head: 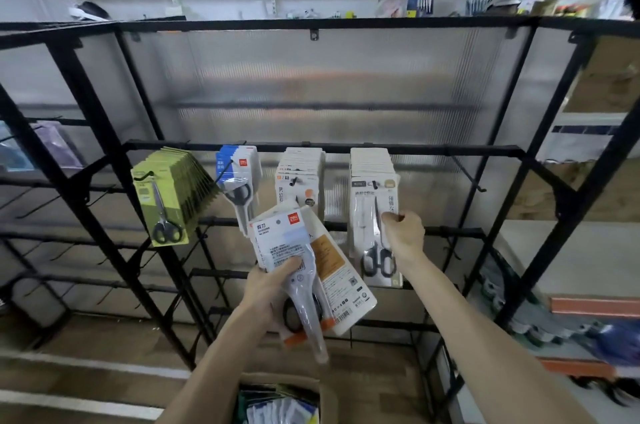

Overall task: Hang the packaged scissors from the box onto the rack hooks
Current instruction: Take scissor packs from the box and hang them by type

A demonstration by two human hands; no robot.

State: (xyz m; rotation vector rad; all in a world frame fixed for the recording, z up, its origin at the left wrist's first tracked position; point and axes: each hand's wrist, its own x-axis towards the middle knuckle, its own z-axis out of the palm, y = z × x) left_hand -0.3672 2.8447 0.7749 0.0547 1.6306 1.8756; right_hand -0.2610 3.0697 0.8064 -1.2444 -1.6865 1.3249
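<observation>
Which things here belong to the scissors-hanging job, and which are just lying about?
Job: left hand holding scissor packs; right hand pinching a hung white pack; green packs on the rack; box below.
Lying about: wall-shelf goods; purple packets at left.

The black rack stood right in front of you, and its middle crossbar carried four loaded hooks side by side. From your left to your right hung a fanned stack of green packs, a smaller bunch of blue-and-white packs, a stack of orange-marked packs, and a stack of white packs whose front card showed black-handled scissors. Farther right on the same bar, a hook jutted out. Below you, on the wood-look floor, sat an open cardboard box with more packs inside.
</observation>
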